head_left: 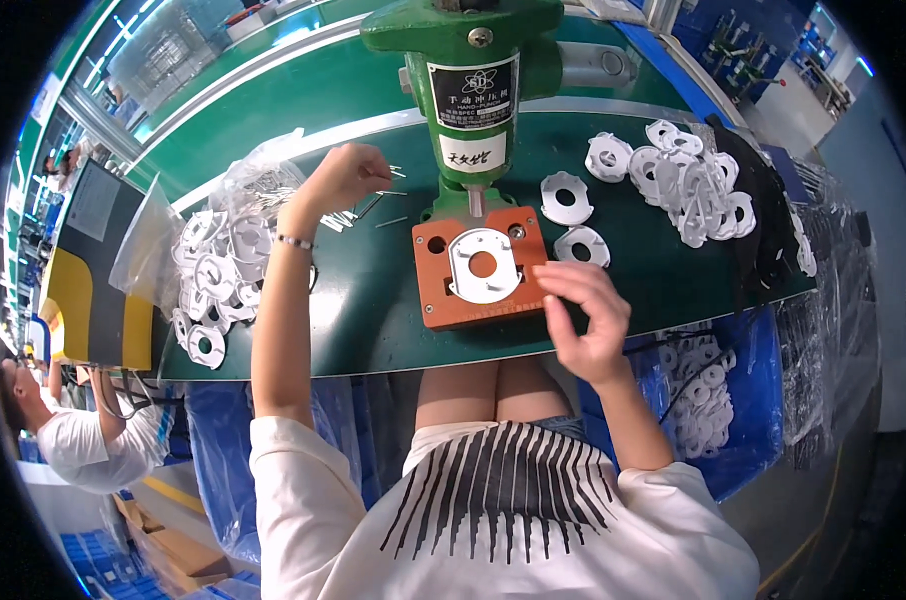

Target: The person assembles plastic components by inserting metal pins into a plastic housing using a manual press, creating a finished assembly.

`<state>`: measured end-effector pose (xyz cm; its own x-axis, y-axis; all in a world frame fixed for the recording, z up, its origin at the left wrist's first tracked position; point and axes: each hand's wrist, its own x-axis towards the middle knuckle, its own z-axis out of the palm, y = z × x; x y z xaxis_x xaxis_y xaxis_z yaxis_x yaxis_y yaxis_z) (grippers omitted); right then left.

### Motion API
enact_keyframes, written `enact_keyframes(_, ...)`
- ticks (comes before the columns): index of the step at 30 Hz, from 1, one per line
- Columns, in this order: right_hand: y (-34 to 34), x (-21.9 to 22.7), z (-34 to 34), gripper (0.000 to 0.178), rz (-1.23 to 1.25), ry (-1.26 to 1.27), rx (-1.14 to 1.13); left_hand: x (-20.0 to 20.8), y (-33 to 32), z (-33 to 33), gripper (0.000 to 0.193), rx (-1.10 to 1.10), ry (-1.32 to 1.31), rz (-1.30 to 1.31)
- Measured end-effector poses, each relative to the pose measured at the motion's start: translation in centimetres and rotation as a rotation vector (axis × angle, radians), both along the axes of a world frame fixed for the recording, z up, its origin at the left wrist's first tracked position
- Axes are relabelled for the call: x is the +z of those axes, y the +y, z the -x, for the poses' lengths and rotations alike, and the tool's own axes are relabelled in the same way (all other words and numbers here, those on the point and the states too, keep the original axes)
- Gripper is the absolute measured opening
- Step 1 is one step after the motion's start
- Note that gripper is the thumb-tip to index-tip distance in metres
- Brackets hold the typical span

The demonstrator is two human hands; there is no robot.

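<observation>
A white round plastic part [468, 284] with a central hole lies flat on the orange fixture block [436, 312] under the punch of a green hand press [473, 150]. To the right of the block, my right hand [591, 318] hovers with thumb and fingers apart, fingertips close to the part's right edge. My left hand [351, 175] reaches to the far left of the press, its fingers curled together over several thin pins [339, 220] scattered on the green table. Whatever sits between those fingertips is too small to make out.
A heap of white parts [213, 275] and a clear plastic bag [258, 170] lie on the left. More white parts [693, 185] are piled at right, with a few loose ones [565, 198] beside the press. Below the table edge, a blue bin [758, 400] holds parts. Another person [98, 440] sits far left.
</observation>
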<state>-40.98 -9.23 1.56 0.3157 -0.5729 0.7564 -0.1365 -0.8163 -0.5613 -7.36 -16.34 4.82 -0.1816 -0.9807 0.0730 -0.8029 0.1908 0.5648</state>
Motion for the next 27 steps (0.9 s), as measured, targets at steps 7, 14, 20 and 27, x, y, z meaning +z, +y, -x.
enact_keyframes(7, 1.5, 0.6, -2.6, 0.042, 0.055, 0.305, -0.006, -0.6, 5.8, 8.5, 0.015, 0.047, 0.701, 0.257)
enact_keyframes(14, 1.4, 0.3, -2.3, 0.045, 0.069, 0.392, -0.016, -1.0, 7.1, 11.9, 0.006, 0.073, 0.677, 0.217)
enact_keyframes(20, 1.6, 0.3, -2.4, 0.045, 0.062, 0.396, -0.014, -1.2, 7.1, 12.2, 0.011, 0.13, 0.54, 0.335)
enact_keyframes(27, 1.4, 0.2, -2.3, 0.046, 0.049, 0.38, -0.002, -1.2, 6.8, 12.4, 0.012, 0.133, 0.503, 0.351)
